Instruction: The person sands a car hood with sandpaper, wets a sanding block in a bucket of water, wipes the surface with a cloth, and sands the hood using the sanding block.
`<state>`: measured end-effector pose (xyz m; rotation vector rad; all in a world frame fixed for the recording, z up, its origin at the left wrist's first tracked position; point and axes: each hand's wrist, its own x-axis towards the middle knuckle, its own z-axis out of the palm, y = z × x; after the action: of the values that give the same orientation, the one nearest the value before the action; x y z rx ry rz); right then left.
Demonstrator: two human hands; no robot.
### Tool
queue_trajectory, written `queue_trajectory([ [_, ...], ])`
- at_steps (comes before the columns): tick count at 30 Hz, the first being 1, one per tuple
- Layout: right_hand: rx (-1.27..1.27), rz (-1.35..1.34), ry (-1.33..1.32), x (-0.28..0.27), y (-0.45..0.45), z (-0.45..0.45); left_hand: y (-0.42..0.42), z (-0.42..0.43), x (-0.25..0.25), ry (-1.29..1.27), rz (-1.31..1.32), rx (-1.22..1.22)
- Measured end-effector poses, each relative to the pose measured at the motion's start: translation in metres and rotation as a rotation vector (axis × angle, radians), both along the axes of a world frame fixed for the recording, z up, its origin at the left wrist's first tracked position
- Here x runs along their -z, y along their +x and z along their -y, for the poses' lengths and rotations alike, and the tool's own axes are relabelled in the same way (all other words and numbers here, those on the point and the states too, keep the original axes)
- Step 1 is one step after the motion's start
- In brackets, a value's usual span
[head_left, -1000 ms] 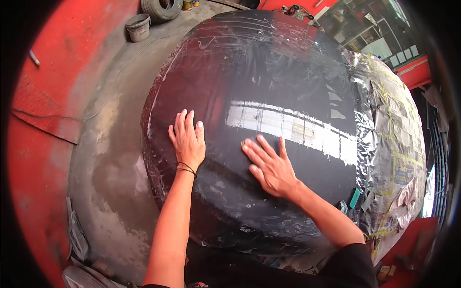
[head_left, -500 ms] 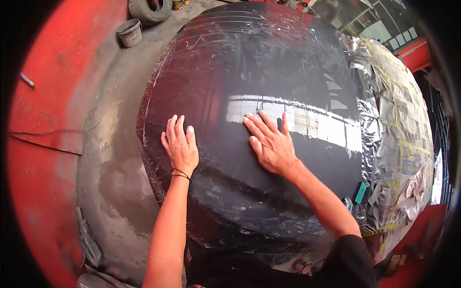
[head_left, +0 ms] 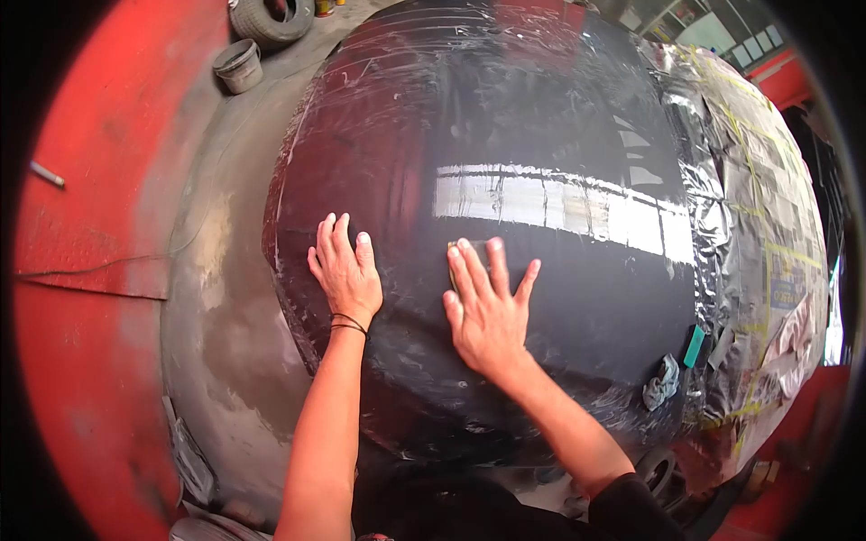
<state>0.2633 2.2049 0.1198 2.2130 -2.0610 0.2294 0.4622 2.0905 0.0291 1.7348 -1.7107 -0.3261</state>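
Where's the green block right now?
In the head view, the green block is near the right edge of the dark panel, just above and right of the crumpled cloth.

A narrow strip of the glossy, dark, curved car panel [head_left: 586,307] runs between the bare left hand [head_left: 349,278] and the bare right hand [head_left: 490,316], a thumb crowding it from either side. Past both sets of fingertips, there's a broad unobstructed stretch. Room opens right of the right hand too, until a crumpled grey-blue cloth [head_left: 661,383] and a small teal rectangular block [head_left: 694,346] get in the way, near the yellow-taped newspaper covering [head_left: 767,198]. Over left, grey concrete floor [head_left: 230,298] leaves a passage before the painted red wall [head_left: 99,225].
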Motion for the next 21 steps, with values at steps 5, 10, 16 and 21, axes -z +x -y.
queue_trajectory([
  [5, 0.326, -0.015, -0.134, -0.003, 0.026, 0.047, 0.015, 0.013, -0.004, -0.041, 0.088, 0.131],
  [10, 0.078, -0.088, -0.053, -0.014, -0.007, 0.045, 0.019, 0.019, 0.003, -0.007, 0.024, 0.18],
  [16, 0.347, -0.093, -0.096, -0.004, 0.024, 0.057, 0.019, 0.019, 0.005, 0.036, 0.035, 0.183],
  [21, 0.237, -0.144, -0.23, 0.01, 0.009, 0.05, 0.019, 0.019, 0.009, 0.036, 0.062, 0.189],
])
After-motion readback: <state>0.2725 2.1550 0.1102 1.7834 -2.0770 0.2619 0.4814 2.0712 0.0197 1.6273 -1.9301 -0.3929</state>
